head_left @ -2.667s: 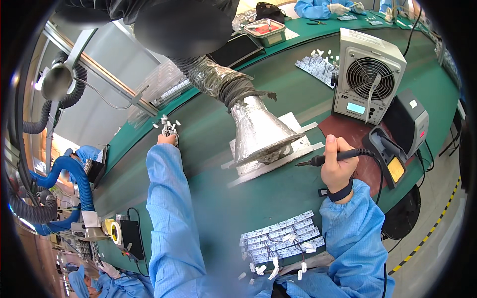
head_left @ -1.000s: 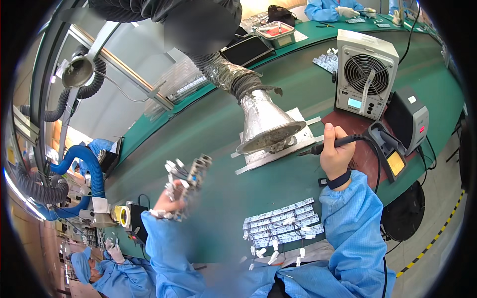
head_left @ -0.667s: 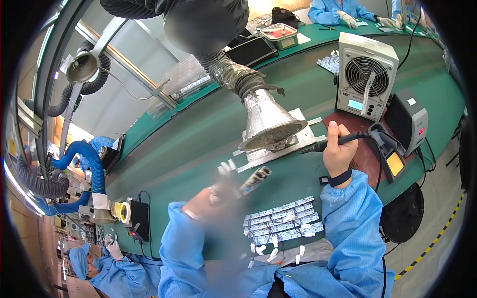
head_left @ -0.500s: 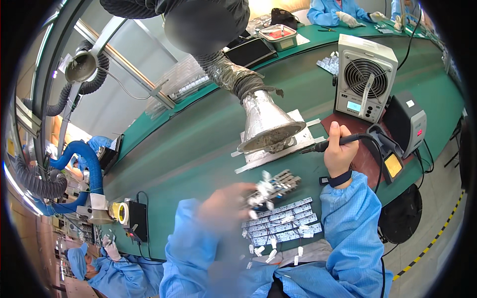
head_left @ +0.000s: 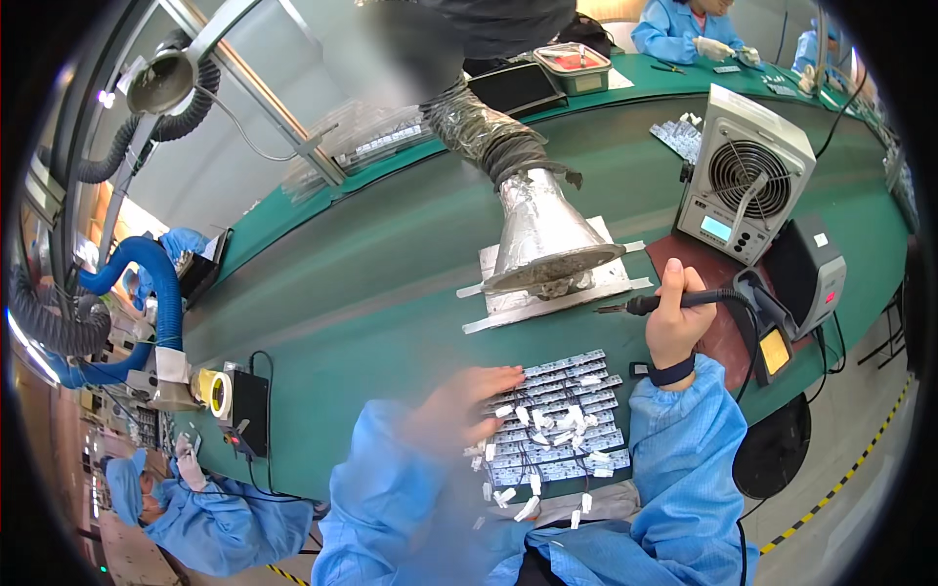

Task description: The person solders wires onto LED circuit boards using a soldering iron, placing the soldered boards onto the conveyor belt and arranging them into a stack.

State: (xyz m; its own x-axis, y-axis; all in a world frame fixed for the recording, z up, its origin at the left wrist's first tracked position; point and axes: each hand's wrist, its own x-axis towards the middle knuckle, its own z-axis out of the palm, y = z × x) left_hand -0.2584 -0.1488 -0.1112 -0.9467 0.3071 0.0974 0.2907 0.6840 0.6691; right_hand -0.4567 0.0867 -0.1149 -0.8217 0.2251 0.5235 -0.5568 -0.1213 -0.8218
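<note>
In my right hand (head_left: 674, 327), closed round its black handle, is a soldering iron (head_left: 640, 306); its tip points left above the green tabletop. Several narrow circuit board strips (head_left: 557, 471) lie side by side in rows in front of me. Short dark wires with white plug connectors (head_left: 565, 426) are heaped over their middle and hang off the near edge. My left hand (head_left: 451, 402), partly blurred, rests at the left ends of the far strips, fingers stretched out and thumb apart from them.
A foil-covered extraction funnel (head_left: 547, 239) hangs over a white taped plate (head_left: 508, 311) beyond the strips. To the right stand a fan unit (head_left: 747, 176), a soldering station (head_left: 806, 264) and an iron stand with yellow sponge (head_left: 773, 350). A black box (head_left: 244, 415) stands left. Co-workers sit around.
The bunch of strips my left hand held above the table now lies flat beyond the other rows, and its fingers have spread. My right hand keeps the iron in nearly the same place.
</note>
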